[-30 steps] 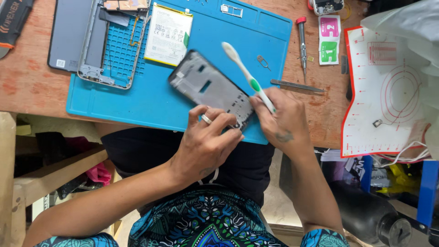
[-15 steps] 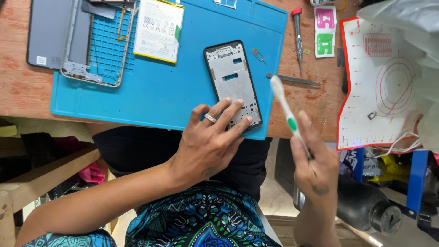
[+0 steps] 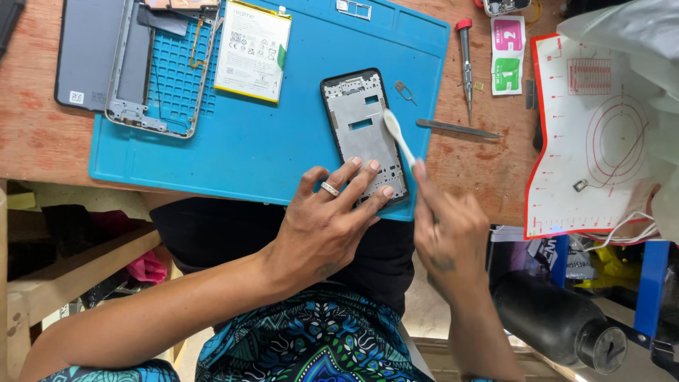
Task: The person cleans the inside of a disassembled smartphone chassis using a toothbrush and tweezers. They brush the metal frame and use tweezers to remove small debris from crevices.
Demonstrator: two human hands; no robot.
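At the blue mat's [image 3: 283, 152] near edge, my left hand [image 3: 332, 223] pins the phone frame [image 3: 366, 134] flat w/ spread fingers so it can't slide; right hand [image 3: 449, 233] grips the toothbrush [image 3: 397, 136], bristles on frame.

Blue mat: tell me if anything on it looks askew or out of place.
The phone frame hangs slightly over the blue mat near edge, pinned by the left hand. Otherwise, nothing stands out: the battery lies flat.
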